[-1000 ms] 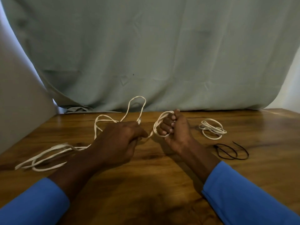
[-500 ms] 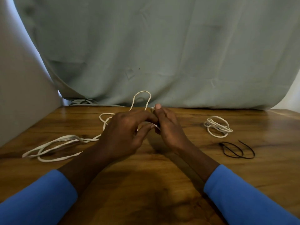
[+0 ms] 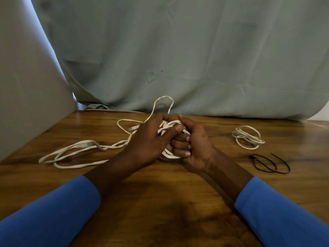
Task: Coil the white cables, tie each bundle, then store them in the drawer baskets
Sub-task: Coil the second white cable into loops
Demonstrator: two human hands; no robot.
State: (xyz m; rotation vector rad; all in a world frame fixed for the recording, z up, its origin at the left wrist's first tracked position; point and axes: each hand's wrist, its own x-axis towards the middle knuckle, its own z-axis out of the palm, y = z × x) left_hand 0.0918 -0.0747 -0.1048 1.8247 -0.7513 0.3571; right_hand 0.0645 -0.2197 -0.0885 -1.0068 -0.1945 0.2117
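Presently, my right hand (image 3: 195,147) is near the middle of the wooden table (image 3: 160,202), palm turned toward my left. Its fingers (image 3: 179,144) are curled inward and clenched around several loops of the white cable (image 3: 76,150). The loops pass round these fingers and show as a rounded bunch below them, at the table surface.

My left hand (image 3: 147,143) is directly beside the right hand and touches it, with the back of the hand facing up. The thumb and the first finger are closed on strands of the same cable just above the loops, so this hand grasps the cable as well. The other fingers of this hand are hidden behind it; I cannot tell how they lie.

From my left hand, the loose remainder of the cable runs out to the left across the table in long flat bends. A plug (image 3: 83,145) on the cable lies within this run, well to the left of both hands. One tall loop of the cable stands up behind my hands, against the grey-green cloth (image 3: 178,59) at the back edge of the table.

A small bundle (image 3: 247,138) of white cable, already coiled, lies on the table to the right, well apart from my hands. A black tie (image 3: 267,164) lies just in front of that bundle, loose and not touching it.

Both forearms rest low over the table in blue sleeves (image 3: 284,214).
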